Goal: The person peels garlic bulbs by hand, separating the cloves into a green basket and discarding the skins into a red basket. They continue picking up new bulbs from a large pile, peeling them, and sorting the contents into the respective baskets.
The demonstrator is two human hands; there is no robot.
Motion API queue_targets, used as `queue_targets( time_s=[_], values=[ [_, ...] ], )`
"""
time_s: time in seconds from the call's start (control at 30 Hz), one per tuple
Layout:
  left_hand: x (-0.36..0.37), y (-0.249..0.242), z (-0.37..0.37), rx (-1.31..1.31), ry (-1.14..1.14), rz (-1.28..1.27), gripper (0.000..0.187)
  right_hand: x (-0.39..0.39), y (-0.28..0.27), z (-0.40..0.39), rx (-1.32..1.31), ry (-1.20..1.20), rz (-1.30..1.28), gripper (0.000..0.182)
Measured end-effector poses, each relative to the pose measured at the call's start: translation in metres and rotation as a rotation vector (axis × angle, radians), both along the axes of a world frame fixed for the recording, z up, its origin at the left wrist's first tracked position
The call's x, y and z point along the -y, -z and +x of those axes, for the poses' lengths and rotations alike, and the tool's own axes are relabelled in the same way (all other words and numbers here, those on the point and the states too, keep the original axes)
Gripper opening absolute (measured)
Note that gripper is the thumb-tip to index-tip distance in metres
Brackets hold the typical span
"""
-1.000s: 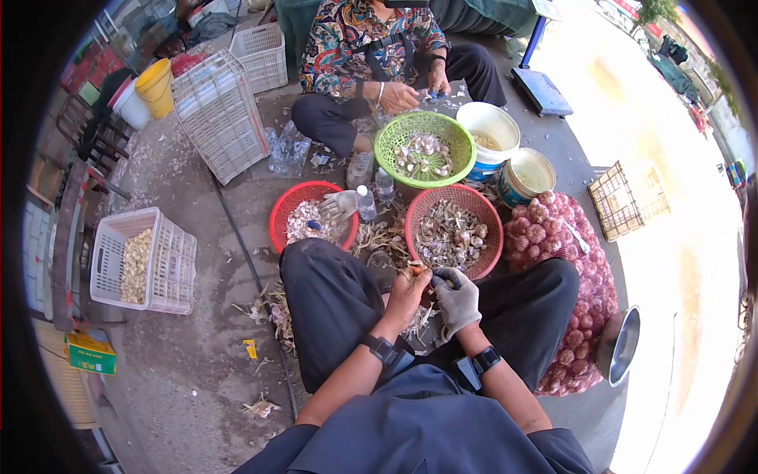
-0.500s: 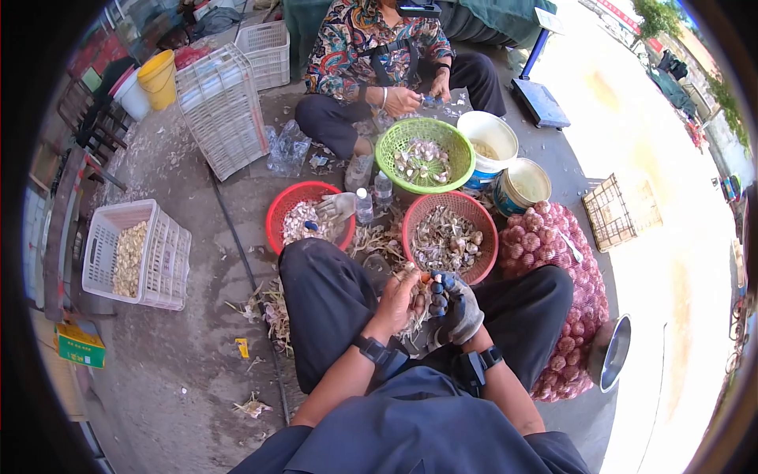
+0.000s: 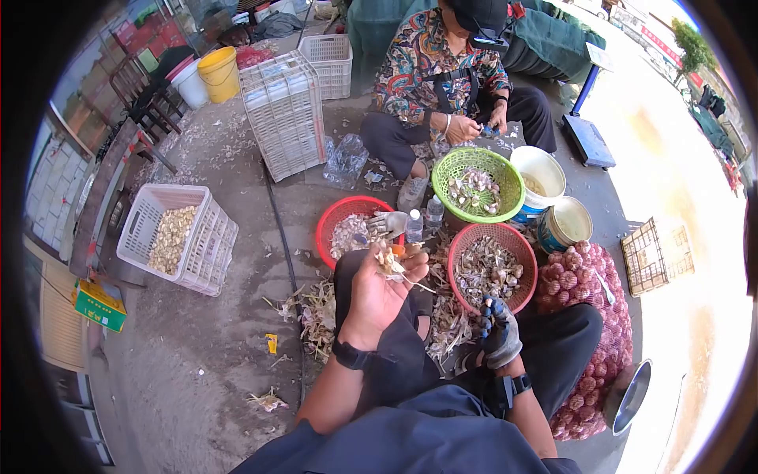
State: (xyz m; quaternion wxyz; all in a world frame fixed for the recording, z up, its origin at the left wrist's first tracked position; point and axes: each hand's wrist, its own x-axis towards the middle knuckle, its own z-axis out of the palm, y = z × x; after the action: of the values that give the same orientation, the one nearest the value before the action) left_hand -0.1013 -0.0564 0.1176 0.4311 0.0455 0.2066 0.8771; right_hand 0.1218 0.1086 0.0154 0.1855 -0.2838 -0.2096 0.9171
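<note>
My left hand [image 3: 380, 292], bare and palm up, holds pale garlic skins and pieces [image 3: 388, 262] with a dry stalk sticking out, in front of the red basin [image 3: 324, 237]. A gloved right hand [image 3: 499, 336] of mine is closed beside the near rim of the red basket [image 3: 531, 272], which holds garlic bulbs and skins; what its fingers grip is too small to name. Behind that basket stands a green basket [image 3: 517, 183] with garlic in it. A white glove [image 3: 385, 223] lies over the red basin's edge.
A co-worker [image 3: 446, 75] sits opposite, hands together. To the right are a net sack of garlic [image 3: 596, 340], a metal bowl [image 3: 629, 397] and two buckets. A white crate [image 3: 207, 251] with peeled cloves stands left. Two bottles stand between the basin and baskets.
My hands have come apart; the left one has turned palm up with garlic skins in it, the right one has moved right. The view has shifted, so the surroundings appear farther right and lower.
</note>
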Motion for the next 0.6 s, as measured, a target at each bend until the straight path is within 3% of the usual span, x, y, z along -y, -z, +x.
queue_targets(
  time_s=[0.13,0.23,0.37,0.47,0.6],
  values=[
    [0.02,-0.033,-0.054,-0.053,-0.15,0.1,0.041,-0.001,0.001,-0.003,0.001,0.032,-0.051,0.019],
    [0.05,-0.035,-0.088,-0.117,-0.292,0.022,0.041,-0.002,0.004,-0.004,-0.004,0.028,-0.049,0.021],
    [0.106,0.006,-0.113,-0.111,-0.548,-0.277,0.046,-0.002,-0.001,-0.005,0.008,0.025,0.0,0.02],
    [0.146,0.068,-0.141,-0.032,-0.592,-0.412,0.048,-0.005,0.006,-0.005,0.072,0.012,0.015,0.015],
    [0.129,0.1,-0.175,0.061,-0.55,-0.515,0.052,-0.001,0.001,-0.01,0.08,-0.016,0.077,0.017]
  ],
)
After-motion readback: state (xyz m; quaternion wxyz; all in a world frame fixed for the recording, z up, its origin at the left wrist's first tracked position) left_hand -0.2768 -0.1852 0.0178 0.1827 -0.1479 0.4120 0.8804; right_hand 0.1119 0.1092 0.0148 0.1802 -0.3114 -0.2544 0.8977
